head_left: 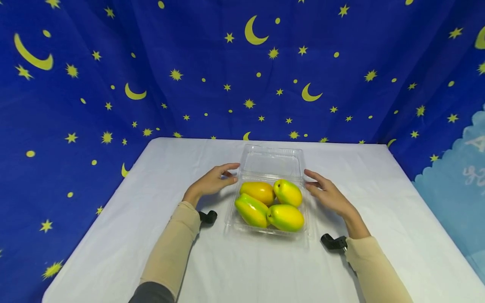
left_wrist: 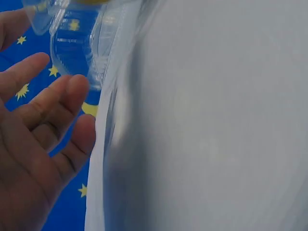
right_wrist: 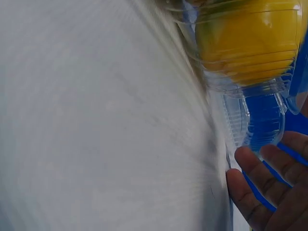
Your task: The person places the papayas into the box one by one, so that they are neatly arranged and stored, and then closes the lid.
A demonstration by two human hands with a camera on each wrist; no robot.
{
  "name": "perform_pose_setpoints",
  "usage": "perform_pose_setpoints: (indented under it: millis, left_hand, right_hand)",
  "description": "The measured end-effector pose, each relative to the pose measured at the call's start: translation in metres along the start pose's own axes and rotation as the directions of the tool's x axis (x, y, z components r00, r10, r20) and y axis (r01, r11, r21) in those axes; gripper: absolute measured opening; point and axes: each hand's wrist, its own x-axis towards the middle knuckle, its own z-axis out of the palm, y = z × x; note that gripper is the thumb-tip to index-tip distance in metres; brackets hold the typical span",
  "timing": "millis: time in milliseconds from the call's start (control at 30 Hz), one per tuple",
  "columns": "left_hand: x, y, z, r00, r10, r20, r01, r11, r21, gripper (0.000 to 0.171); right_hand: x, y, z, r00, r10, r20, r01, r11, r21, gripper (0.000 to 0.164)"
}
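Observation:
A clear plastic clamshell box [head_left: 242, 229] lies on the table with its lid [head_left: 272, 163] folded back, away from me. Several glossy yellow-green mangoes [head_left: 286, 217] fill its base in two rows. My left hand [head_left: 212, 182] is at the box's left side, its fingers extended near the hinge. On the opposite side my right hand [head_left: 329, 194] reaches toward the right edge with fingers spread and slightly bent. Neither palm holds anything. In the right wrist view, a mango [right_wrist: 250, 43] shows through the clear wall, above the fingertips [right_wrist: 248, 156].
White cloth covers the table [head_left: 151, 235]. Behind it and along the sides hangs a blue curtain [head_left: 212, 54] with yellow moons and stars. A black wrist-worn piece [head_left: 207, 217] sticks out by the left sleeve, another [head_left: 333, 243] by the right sleeve.

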Motion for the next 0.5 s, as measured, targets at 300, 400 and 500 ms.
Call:
perform_pose_setpoints:
  millis: [300, 400, 500]
  left_hand:
    - [0.0056, -0.0032, 0.0053, 1.0, -0.012, 0.017, 0.013, 0.999, -0.033, 0.058]
    - [0.0055, -0.0008, 0.0056, 1.0, -0.014, 0.016, 0.014, 0.999, -0.033, 0.06]
    - [0.0062, 0.0012, 0.0055, 1.0, -0.004, 0.008, 0.004, 1.0, -0.029, 0.062]
  right_hand:
    - [0.0001, -0.0009, 0.0024, 1.0, -0.003, -0.011, 0.003, 1.0, 0.016, 0.06]
    - [0.0, -0.0011, 0.0021, 1.0, 0.012, -0.023, -0.012, 1.0, -0.004, 0.06]
    - [-0.0002, -0.0015, 0.0014, 0.999, 0.016, -0.035, -0.017, 1.0, -0.024, 0.061]
